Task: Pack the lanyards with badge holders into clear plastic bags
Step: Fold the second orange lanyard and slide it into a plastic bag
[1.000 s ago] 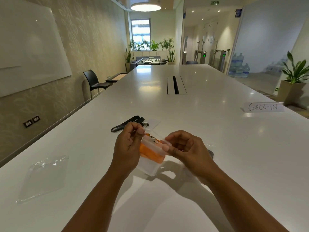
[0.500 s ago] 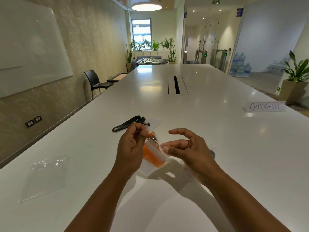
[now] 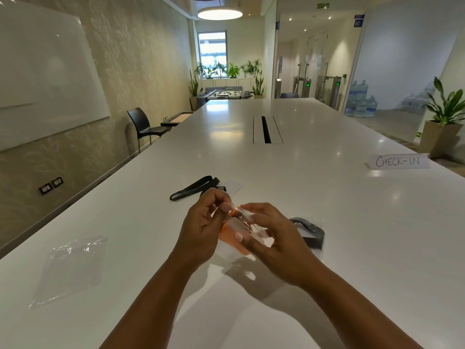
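Sealing step, I'd say: just above the near worktop (image 3: 289, 187), left hand (image 3: 201, 227) and right hand (image 3: 274, 238) pinch with curled fingers the clear bag (image 3: 251, 222) holding the orange lanyard (image 3: 226, 231); next, press the mouth shut along its length.

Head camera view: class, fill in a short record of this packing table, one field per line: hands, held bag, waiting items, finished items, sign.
Left hand: pinches the top edge of the held bag
Right hand: grips the same bag
Contents: orange lanyard inside clear plastic
Waiting: black lanyard beyond the hands; empty bag at left
Finished: dark lanyard, bagged, right of the hands
Sign: card reading CHECK-IN
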{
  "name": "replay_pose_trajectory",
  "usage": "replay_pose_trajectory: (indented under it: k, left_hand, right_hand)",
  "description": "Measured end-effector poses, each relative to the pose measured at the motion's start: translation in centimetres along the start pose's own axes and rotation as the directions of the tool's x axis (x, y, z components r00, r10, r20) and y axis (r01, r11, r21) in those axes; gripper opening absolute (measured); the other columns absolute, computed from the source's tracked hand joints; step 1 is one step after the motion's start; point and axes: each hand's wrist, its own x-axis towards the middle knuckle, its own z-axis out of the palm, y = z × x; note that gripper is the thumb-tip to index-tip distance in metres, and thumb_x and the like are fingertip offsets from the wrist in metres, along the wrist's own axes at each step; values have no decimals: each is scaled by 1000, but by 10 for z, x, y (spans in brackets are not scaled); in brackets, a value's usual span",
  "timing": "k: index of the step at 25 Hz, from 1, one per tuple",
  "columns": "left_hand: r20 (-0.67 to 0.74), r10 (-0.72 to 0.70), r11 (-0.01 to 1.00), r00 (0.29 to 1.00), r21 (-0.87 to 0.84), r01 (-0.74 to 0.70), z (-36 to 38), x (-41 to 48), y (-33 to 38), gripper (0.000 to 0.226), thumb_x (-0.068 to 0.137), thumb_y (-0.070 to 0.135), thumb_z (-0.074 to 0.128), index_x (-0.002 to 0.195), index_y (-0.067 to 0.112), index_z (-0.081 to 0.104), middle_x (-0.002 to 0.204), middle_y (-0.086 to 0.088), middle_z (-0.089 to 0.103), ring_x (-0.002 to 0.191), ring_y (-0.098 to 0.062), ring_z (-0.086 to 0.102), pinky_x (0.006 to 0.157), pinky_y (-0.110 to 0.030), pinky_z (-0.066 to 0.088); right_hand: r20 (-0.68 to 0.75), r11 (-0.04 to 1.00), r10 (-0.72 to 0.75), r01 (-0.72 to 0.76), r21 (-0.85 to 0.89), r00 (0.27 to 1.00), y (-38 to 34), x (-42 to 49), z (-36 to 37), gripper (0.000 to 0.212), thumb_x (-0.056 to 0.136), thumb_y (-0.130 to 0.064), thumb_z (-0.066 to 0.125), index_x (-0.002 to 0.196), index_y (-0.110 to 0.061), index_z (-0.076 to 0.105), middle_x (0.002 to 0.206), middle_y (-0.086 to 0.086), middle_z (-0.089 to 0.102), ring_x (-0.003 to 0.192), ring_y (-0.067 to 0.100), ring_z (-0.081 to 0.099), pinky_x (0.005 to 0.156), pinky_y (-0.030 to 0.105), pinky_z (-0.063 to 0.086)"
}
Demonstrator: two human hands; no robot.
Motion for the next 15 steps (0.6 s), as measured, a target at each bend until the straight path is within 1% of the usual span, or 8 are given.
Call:
replay_pose_trajectory:
  k: [2,4,5,7,9,10,12,15]
  left_hand:
    - [-3,-8,1000,1000,6,8,0,0,0,18,93,31,47,94,17,59,88,5,62,87,-15,63,79,-31,55]
    - [-3,-10,1000,1000,-12,10,0,0,1,17,93,31,47,93,19,59,88,6,62,86,-12,63,75,-25,53]
    - [-2,-9,1000,1000,-21,8,0,0,1,18,93,30,47,93,18,59,88,6,62,85,-12,62,72,-23,52]
    - [-5,-14,1000,1000,-13,14,-1,0,1,21,93,32,47,95,15,59,87,3,63,84,-14,63,72,-24,53]
    - [-14,-24,1000,1000,2,24,-1,0,2,26,92,38,47,96,15,59,86,3,64,85,-17,65,74,-29,57]
    - [-17,-25,1000,1000,2,25,-1,0,3,29,90,43,47,96,17,59,86,5,64,85,-17,65,74,-29,57]
    - [-25,-28,1000,999,3,28,-1,0,5,34,88,49,46,96,19,59,87,8,65,86,-15,65,76,-30,58]
    - [-31,-45,999,999,-5,45,0,-1,6,30,90,42,47,98,15,59,90,3,65,88,-20,65,81,-41,57]
  right_hand:
    - [-57,999,-33,33,0,998,0,0,0,36,84,-65,52,114,-44,54,123,-34,48,118,-7,48,87,29,53]
    - [-67,998,-52,50,-33,996,0,0,1,37,86,-62,54,120,-47,50,123,-38,46,118,-9,47,83,19,50]
    - [-60,996,-64,60,-64,996,1,-1,2,38,87,-59,54,123,-47,49,124,-39,45,118,-10,46,84,18,49]
    - [-32,991,-64,59,-123,997,5,-1,3,39,88,-57,52,125,-43,52,128,-36,44,121,-8,44,92,24,48]
    - [8,987,-31,31,-159,1000,8,-1,2,38,89,-56,50,120,-37,61,134,-24,48,125,-3,41,97,33,46]
    - [7,985,-26,27,-169,1000,8,-2,2,36,89,-54,51,116,-34,64,135,-21,50,124,-1,42,97,37,47]
    - [-59,989,-42,33,-144,997,7,-2,2,25,89,-48,56,110,-35,61,129,-23,51,120,-3,46,93,39,51]
    - [-134,993,-86,75,-86,987,4,-1,2,25,89,-41,60,114,-41,55,126,-27,52,118,-4,50,87,36,54]
